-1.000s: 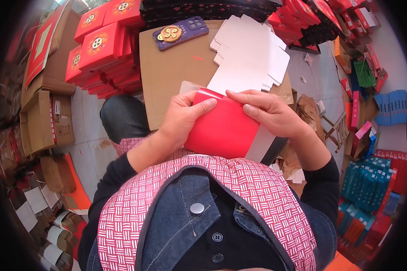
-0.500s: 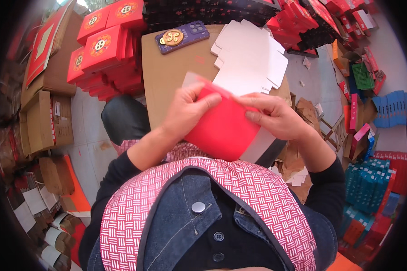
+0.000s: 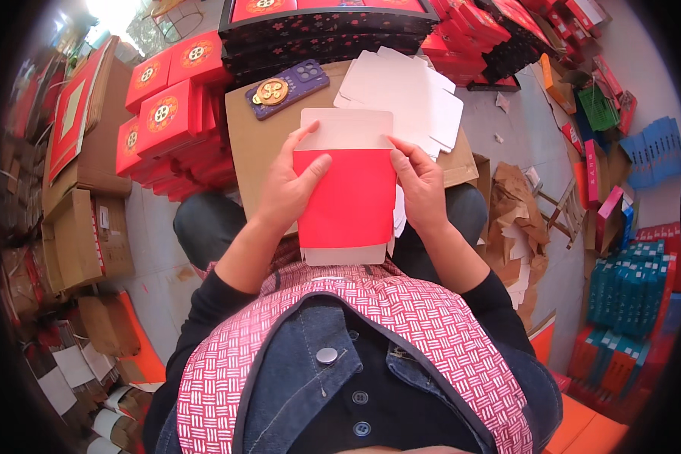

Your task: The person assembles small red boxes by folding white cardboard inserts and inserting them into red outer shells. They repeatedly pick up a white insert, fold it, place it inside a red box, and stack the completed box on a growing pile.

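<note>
Over my lap I hold a flat red box blank (image 3: 346,198) with pale end flaps at its top and bottom. My left hand (image 3: 295,178) grips its left edge, the thumb lying on the red face and the fingers behind. At the upper right edge, my right hand (image 3: 418,181) pinches the blank between thumb and fingers, near the top flap. Just beyond it, a pile of white flat box blanks (image 3: 397,87) lies on the brown cardboard surface (image 3: 253,140). A purple phone (image 3: 303,82) with a round gold piece on its back rests left of that pile.
Stacked red boxes (image 3: 170,113) stand to the left of the cardboard. Black floral trays (image 3: 325,34) with red boxes are piled behind it. An opened carton (image 3: 79,242) sits on the left floor. Crumpled brown paper (image 3: 518,219) and teal packs (image 3: 624,295) lie on the right.
The red blank has turned from tilted to upright, its pale end flaps now showing. My hands have moved apart to its two side edges. The whole view has shifted slightly.
</note>
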